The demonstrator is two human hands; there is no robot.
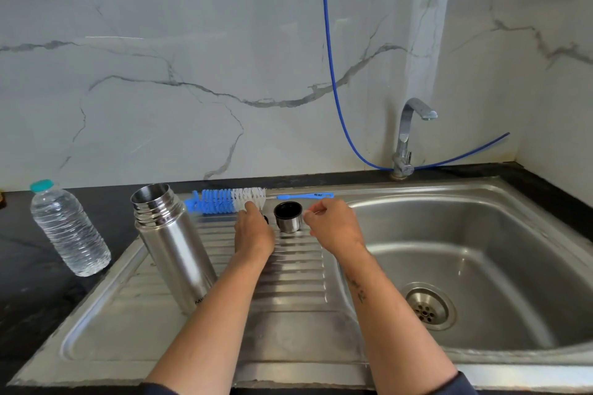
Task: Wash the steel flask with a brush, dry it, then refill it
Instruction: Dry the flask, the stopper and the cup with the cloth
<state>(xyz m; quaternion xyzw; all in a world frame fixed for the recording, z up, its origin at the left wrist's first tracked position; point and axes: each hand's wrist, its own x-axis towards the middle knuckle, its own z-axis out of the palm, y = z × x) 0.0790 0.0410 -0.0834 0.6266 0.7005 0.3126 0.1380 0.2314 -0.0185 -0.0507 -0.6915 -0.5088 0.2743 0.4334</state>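
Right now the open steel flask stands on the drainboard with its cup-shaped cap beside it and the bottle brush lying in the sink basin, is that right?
Not quite: the head view shows the bottle brush lying along the drainboard's back edge, not in the basin. The steel flask and cap are as described.

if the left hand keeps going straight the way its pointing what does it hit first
Most likely the bottle brush. The left hand points away from the person along the draining board, and its knuckles already reach the white bristles. Depth is unclear, so contact can't be confirmed. The steel cap stands off to its right.
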